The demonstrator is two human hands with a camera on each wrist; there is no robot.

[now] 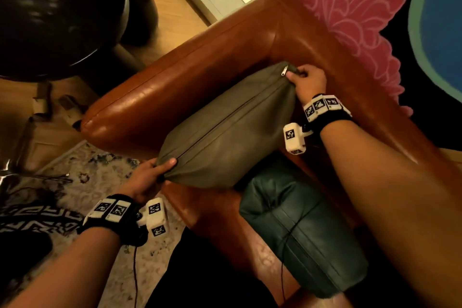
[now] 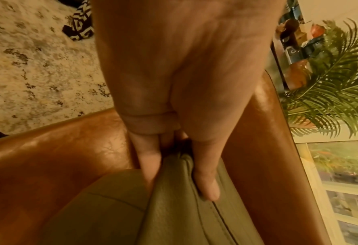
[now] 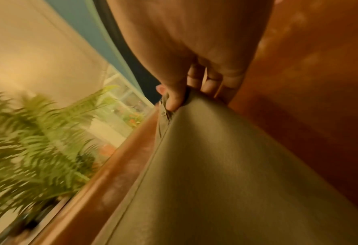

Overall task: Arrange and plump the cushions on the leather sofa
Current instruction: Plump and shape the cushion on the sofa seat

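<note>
An olive-grey leather cushion (image 1: 225, 127) with a zip along its top edge stands in the corner of the brown leather sofa (image 1: 190, 67), against the armrest. My left hand (image 1: 152, 172) pinches its near corner, thumb on top. My right hand (image 1: 307, 80) grips the far corner by the zip pull. In the left wrist view, fingers (image 2: 205, 179) clamp the cushion (image 2: 173, 207) corner. The right wrist view shows my right hand (image 3: 173, 97) bunching the cushion (image 3: 226, 165) corner. A dark green leather cushion (image 1: 300, 232) lies on the seat just below the grey one.
A patterned pale rug (image 1: 100, 182) covers the floor left of the sofa. A dark round table (image 1: 55, 12) stands at upper left. A dark rug with a pink flower pattern (image 1: 355, 20) lies beyond the sofa back. A palm plant (image 2: 337, 86) stands by a window.
</note>
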